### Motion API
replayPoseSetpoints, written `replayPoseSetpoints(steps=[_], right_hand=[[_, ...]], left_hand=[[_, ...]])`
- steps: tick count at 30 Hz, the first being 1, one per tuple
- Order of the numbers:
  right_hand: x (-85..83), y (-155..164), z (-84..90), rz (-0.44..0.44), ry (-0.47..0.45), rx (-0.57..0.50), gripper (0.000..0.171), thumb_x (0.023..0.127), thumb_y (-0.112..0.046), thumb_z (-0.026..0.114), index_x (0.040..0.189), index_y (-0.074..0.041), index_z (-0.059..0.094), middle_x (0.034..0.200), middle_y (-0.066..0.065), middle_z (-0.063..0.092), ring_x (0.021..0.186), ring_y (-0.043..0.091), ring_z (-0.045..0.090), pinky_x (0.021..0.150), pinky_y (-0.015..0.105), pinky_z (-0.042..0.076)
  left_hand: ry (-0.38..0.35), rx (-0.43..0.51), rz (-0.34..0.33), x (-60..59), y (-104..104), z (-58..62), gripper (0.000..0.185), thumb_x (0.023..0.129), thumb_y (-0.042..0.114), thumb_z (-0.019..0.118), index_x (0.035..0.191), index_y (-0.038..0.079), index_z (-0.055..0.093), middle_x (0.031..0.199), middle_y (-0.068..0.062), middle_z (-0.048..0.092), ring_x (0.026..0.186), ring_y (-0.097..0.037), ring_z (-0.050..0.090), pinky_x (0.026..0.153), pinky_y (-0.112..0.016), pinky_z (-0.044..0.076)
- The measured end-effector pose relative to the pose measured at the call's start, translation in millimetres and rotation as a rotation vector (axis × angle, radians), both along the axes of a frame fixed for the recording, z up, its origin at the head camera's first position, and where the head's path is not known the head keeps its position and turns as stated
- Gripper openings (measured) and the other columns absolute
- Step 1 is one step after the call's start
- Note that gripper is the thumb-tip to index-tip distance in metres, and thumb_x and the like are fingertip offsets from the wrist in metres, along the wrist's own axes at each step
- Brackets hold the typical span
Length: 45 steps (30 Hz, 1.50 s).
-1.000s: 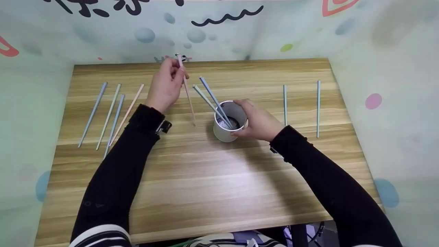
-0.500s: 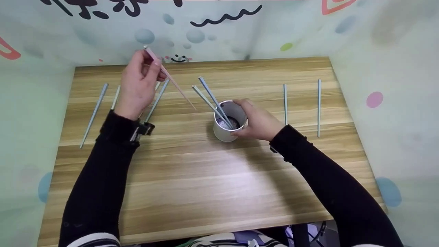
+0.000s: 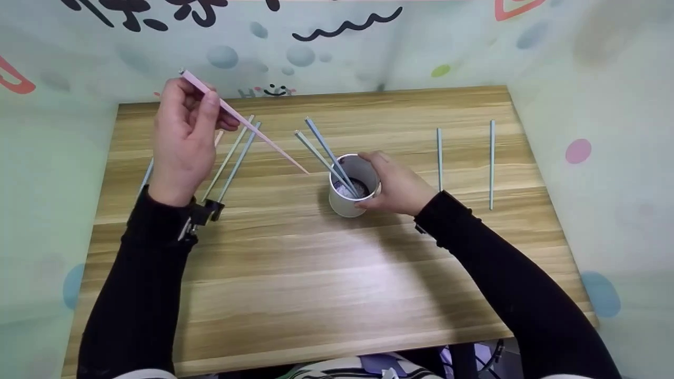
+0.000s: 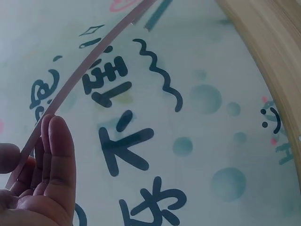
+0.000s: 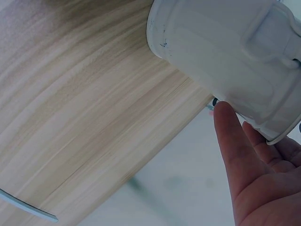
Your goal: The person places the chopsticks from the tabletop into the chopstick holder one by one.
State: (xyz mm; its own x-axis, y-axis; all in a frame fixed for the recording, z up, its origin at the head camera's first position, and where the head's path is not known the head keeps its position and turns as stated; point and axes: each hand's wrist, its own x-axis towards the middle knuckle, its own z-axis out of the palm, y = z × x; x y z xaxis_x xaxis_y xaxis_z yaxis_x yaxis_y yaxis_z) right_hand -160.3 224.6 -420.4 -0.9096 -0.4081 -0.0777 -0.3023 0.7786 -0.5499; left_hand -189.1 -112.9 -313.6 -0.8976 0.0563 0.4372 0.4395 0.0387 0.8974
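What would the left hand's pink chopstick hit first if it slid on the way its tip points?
Probably the two chopsticks leaning out of the white cup; the pink chopstick in the left hand aims there, though depth is unclear.

I can't see cup contents, too dark | left hand hides parts of table chopsticks | pink chopstick leaves left wrist frame's top | right hand cropped there.
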Motion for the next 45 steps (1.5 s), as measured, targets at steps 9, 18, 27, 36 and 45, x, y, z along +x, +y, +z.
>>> replayPoseSetpoints(steps=[9,18,27,36,45], right_hand=[[-0.3,0,-0.5,0.001,0.003,0.008,0.102,0.074,-0.042,0.090,0.152,-0.002,0.038,0.145,0.019,0.051,0.129,0.035,0.056,0.112,0.047,0.046],[-0.4,0,0.2,-0.001,0.009,0.010,0.101,0.074,-0.041,0.090,0.152,-0.003,0.038,0.143,0.015,0.053,0.127,0.031,0.057,0.111,0.045,0.047],[-0.6,0,-1.1,0.004,0.010,0.018,0.103,0.074,-0.041,0.090,0.153,-0.002,0.037,0.143,0.016,0.052,0.127,0.032,0.057,0.112,0.045,0.046],[-0.9,1,-2.2,-0.002,0.010,0.025,0.103,0.074,-0.042,0.090,0.152,-0.002,0.037,0.143,0.016,0.052,0.126,0.031,0.057,0.111,0.044,0.047],[-0.8,0,-2.3,-0.003,0.012,0.028,0.102,0.074,-0.042,0.090,0.152,-0.003,0.037,0.144,0.016,0.052,0.126,0.031,0.057,0.112,0.045,0.046]], left_hand=[[0.028,-0.022,-0.044,7.0,16,-4.3,0.009,0.106,0.010,0.048,0.113,0.006,0.053,0.094,-0.008,0.062,0.079,-0.022,0.069,0.076,-0.028,0.060],[-0.035,-0.075,-0.064,8.2,36,-17.2,0.019,0.107,0.012,0.048,0.120,-0.003,0.049,0.101,-0.008,0.061,0.083,-0.021,0.069,0.081,-0.029,0.060],[-0.089,-0.180,-0.095,13.7,53,-34.7,0.018,0.107,0.011,0.049,0.117,-0.004,0.049,0.101,-0.012,0.062,0.087,-0.026,0.069,0.082,-0.029,0.061],[-0.116,-0.357,-0.098,18.2,66,-56.1,0.023,0.108,0.018,0.048,0.118,-0.003,0.050,0.105,-0.014,0.065,0.093,-0.021,0.068,0.086,-0.030,0.059],[-0.114,-0.459,-0.111,20.6,74,-75.3,0.022,0.108,0.018,0.049,0.116,-0.002,0.052,0.102,-0.012,0.065,0.092,-0.022,0.065,0.084,-0.031,0.058]])
